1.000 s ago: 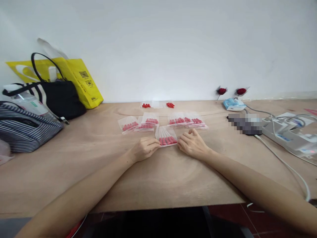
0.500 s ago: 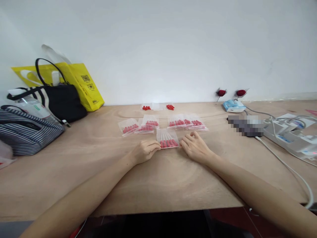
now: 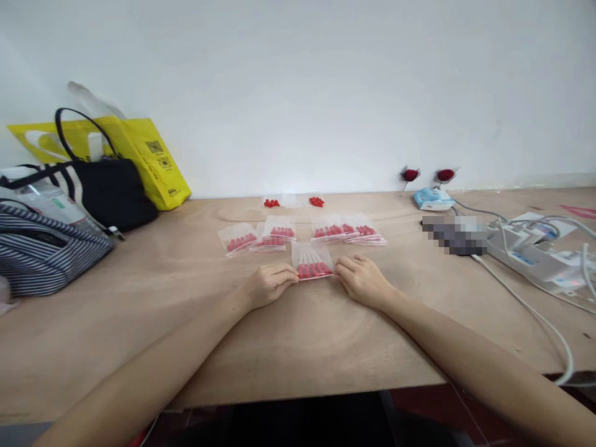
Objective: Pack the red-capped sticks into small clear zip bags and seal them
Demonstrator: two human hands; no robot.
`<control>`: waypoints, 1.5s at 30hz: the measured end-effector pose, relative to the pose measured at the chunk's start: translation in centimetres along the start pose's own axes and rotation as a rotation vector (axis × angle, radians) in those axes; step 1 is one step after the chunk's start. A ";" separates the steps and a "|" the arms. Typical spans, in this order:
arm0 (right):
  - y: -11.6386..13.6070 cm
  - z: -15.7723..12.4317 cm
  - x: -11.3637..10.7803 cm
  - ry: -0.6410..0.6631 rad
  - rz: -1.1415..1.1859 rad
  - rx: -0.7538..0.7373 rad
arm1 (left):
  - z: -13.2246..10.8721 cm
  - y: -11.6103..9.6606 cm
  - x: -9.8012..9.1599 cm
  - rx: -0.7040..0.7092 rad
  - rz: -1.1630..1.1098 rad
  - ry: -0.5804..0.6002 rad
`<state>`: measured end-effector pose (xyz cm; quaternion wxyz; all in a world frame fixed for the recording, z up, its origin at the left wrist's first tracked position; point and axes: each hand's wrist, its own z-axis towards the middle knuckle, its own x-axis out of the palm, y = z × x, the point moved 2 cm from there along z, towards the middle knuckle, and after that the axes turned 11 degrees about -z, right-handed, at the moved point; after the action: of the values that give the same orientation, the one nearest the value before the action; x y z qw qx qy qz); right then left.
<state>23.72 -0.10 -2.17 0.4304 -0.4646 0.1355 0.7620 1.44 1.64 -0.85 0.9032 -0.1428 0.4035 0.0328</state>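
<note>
A small clear zip bag (image 3: pixel 311 261) with a row of red pieces lies flat on the wooden table (image 3: pixel 298 335) in front of me. My left hand (image 3: pixel 266 285) pinches its left bottom corner with curled fingers. My right hand (image 3: pixel 361 280) pinches its right bottom corner. Beyond it lie several similar filled bags: two overlapping on the left (image 3: pixel 258 237) and more on the right (image 3: pixel 347 230). Further back are two little heaps of loose red pieces (image 3: pixel 270 203) (image 3: pixel 316 201), with a clear empty bag between them.
A striped bag (image 3: pixel 44 248), a black bag (image 3: pixel 109 189) and a yellow bag (image 3: pixel 149 158) stand at the left against the wall. At the right lie a power strip (image 3: pixel 540 257) with white cables, a blurred dark object (image 3: pixel 454 234) and a small blue-white device (image 3: pixel 432 198).
My right hand's fingers have curled in from a spread pose onto the bag's right corner. The bag has straightened slightly. The view has shifted a little.
</note>
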 end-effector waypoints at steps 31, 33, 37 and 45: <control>-7.2 9.5 5.6 -0.121 0.906 0.486 | -0.9 8.5 -2.6 -0.431 0.563 -0.202; -7.3 9.9 6.2 -0.021 0.763 0.441 | -1.0 8.5 -2.6 -0.371 0.572 -0.195; -6.9 9.5 5.2 0.069 0.322 0.331 | -1.1 8.1 -2.5 -0.274 0.559 -0.157; -3.1 2.8 0.8 -0.162 0.024 0.152 | -2.0 2.1 -2.2 -0.058 0.389 -0.048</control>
<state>24.33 3.88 -0.76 0.4646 -0.3660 0.1633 0.7896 -1.80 3.17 -1.01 0.8846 -0.0871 0.4009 0.2218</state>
